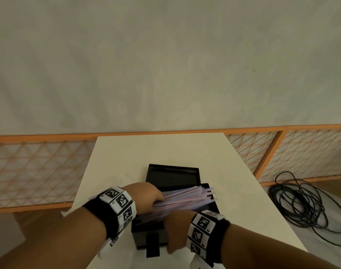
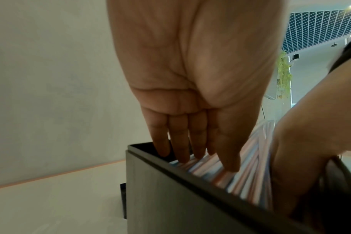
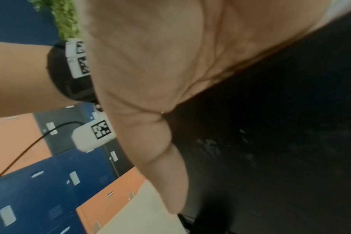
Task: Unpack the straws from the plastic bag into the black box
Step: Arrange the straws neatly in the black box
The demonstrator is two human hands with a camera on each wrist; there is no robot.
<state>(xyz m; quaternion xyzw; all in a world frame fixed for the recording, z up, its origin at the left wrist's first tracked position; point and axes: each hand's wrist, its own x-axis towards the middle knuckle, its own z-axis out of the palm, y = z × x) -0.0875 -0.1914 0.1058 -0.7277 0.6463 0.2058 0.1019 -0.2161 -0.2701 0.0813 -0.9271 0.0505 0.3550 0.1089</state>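
Head view, white table (image 1: 127,162), orange lattice fence (image 1: 301,152)

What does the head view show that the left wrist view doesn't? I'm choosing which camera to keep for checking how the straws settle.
Only the head view shows the straws fanning out past the far right edge of the black box, the open lid behind it, and the coiled cable on the floor. Only the left wrist view shows the left hand from the palm side, its straight fingers pressing the straw ends down inside the box. Both show the straws, the box, the white table and the right hand at the box's near side.
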